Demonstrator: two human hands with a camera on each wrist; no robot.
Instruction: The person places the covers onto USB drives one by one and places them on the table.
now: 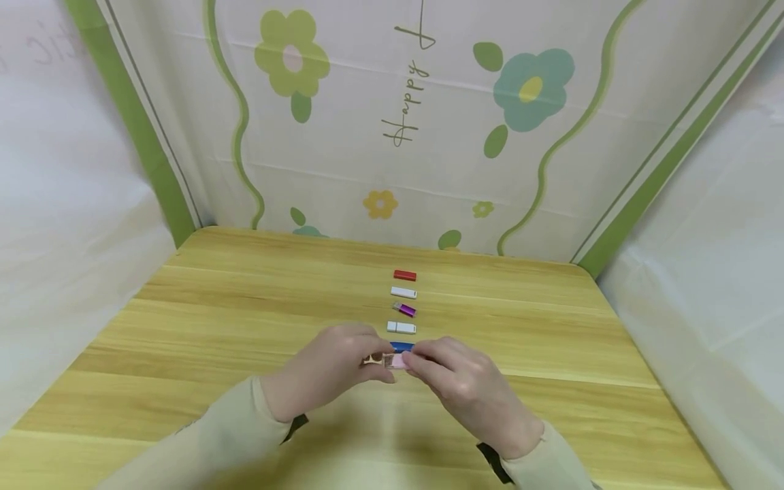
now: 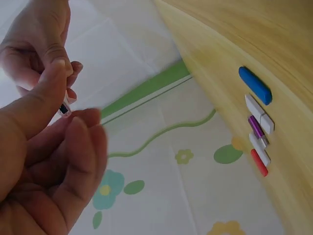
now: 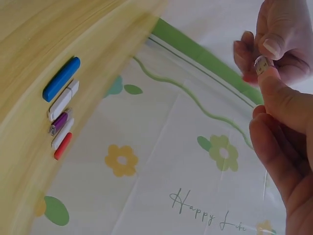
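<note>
Between thumb and fingers, my right hand [image 1: 468, 388] pinches a pink USB flash drive [image 1: 397, 361] with a shiny connector end pointing left. My left hand [image 1: 331, 367] is bent around that connector end, thumb below and forefinger above, seemingly with a gap at the thumb. In the left wrist view the connector end [image 2: 64, 108] sits close to my left fingertips; contact is unclear. In the right wrist view the patterned connector [image 3: 262, 63] shows beyond my right thumb. Just behind the hands lies a blue stick [image 1: 401, 347], partly hidden in the head view.
Beyond the blue stick, a column of small drives lies on the wooden table [image 1: 245, 306]: a white capped one [image 1: 401, 328], a purple one with metal end [image 1: 405, 309], a white one [image 1: 403, 292] and a red one [image 1: 405, 275]. A flowered cloth [image 1: 343, 156] hangs behind.
</note>
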